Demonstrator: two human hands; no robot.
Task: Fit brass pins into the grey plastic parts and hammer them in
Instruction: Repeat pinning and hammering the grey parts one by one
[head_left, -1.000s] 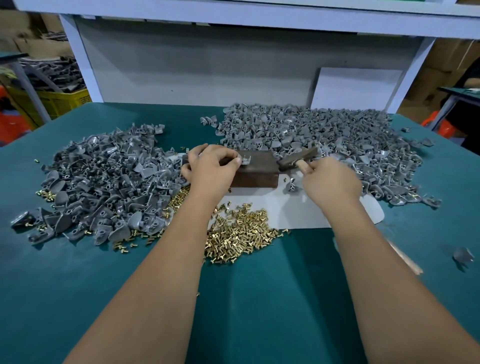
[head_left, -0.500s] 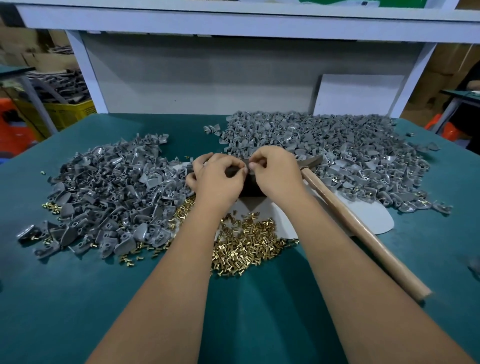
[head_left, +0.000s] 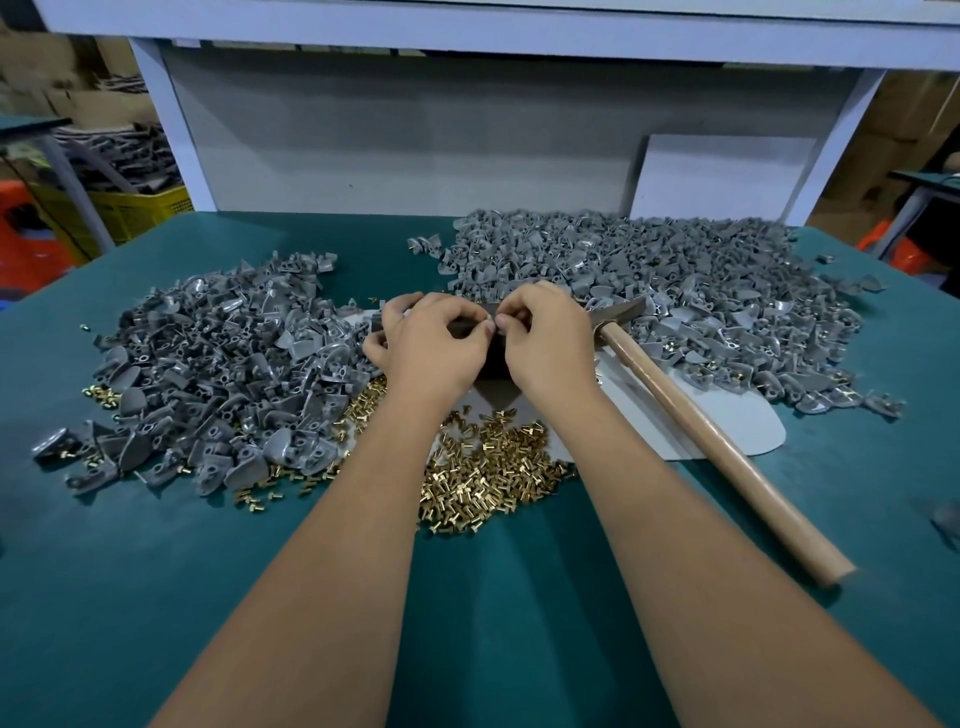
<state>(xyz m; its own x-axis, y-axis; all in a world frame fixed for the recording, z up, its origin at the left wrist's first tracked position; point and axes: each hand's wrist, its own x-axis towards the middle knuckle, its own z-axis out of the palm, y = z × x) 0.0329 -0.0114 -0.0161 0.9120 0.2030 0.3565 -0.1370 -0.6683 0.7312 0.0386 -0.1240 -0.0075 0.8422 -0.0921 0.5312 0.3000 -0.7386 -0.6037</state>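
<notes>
— What are the hands doing?
— The left hand (head_left: 436, 343) and right hand (head_left: 545, 338) meet over a dark, rusty metal block (head_left: 493, 358), fingertips curled together; what they pinch is too small to tell.
— And the parts?
— Matte grey plastic parts (head_left: 218, 364) heap left, another heap (head_left: 675, 280) far right. Shiny brass pins (head_left: 493, 473) lie near. A hammer (head_left: 717, 441) with a smooth wooden handle lies right on the green table (head_left: 467, 649).

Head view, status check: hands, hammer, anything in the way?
Left hand and right hand fingertips together over the dark block, pinched item too small to tell. Hammer lying free on table, right of hands. Nothing in the way.
</notes>
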